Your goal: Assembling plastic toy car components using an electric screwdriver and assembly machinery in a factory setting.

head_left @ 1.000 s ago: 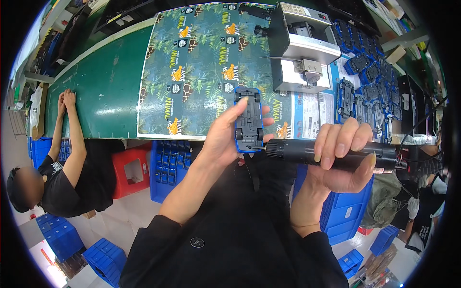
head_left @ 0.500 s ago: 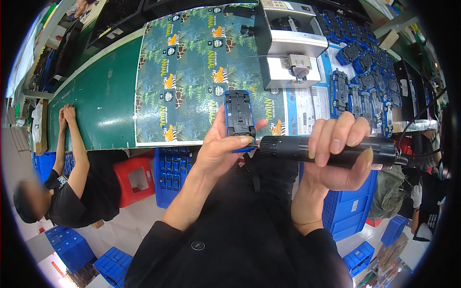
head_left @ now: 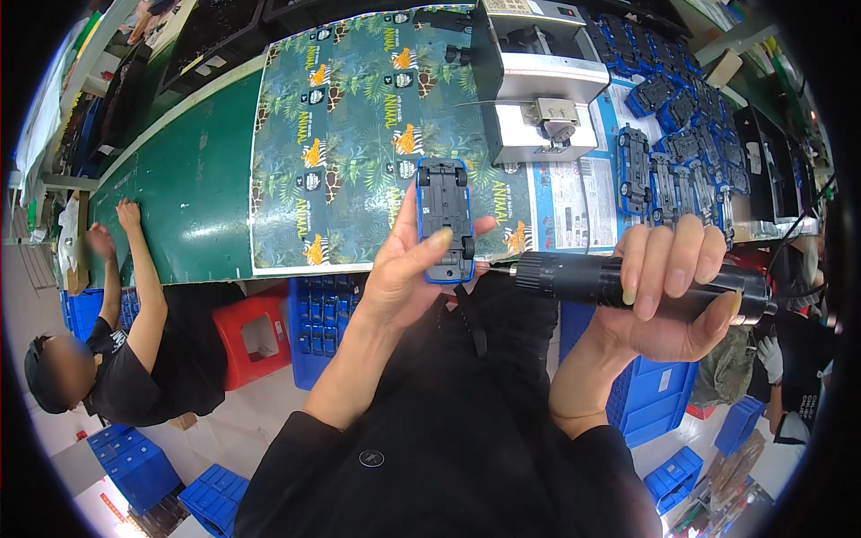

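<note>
A blue toy car lies underside up in my left hand, its black base facing me. My left thumb presses on the base, and the fingers curl beneath the body. My right hand is wrapped round a black electric screwdriver, held level with its tip pointing left. The tip is a short way to the right of the car's near end and apart from it. Both hands are over the near edge of the table.
A metal machine stands at the back of the patterned sheet. Many upturned toy cars crowd the right side. A blue crate of small cars and a red stool stand below the table. A co-worker sits at the left.
The screwdriver has drawn back to the right, away from the car. My left thumb has shifted up onto the car's base. The co-worker's hands have moved apart.
</note>
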`<state>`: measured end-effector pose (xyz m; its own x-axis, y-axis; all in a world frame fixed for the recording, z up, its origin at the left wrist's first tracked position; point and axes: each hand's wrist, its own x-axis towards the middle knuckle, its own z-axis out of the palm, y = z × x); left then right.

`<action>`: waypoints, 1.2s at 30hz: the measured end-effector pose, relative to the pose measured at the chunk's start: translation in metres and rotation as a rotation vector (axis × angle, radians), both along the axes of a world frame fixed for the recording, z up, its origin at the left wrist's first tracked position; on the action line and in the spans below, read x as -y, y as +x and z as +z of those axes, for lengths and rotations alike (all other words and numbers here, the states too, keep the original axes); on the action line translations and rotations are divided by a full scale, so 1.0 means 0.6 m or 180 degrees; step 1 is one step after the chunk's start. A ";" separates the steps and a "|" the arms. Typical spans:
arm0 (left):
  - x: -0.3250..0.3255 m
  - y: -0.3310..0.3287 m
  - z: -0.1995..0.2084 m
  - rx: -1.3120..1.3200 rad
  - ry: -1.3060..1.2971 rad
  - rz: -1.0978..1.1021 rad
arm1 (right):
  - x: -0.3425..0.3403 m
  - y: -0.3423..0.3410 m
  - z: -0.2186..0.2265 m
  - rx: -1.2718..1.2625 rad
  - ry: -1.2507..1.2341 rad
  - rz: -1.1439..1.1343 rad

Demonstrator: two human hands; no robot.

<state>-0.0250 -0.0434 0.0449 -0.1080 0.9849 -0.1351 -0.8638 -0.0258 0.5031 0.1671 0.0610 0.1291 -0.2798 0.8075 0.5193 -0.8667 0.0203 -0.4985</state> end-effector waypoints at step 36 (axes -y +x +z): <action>-0.022 0.017 0.021 -0.0299 -0.1088 0.0016 | -0.005 -0.084 0.019 0.0663 0.1634 0.1612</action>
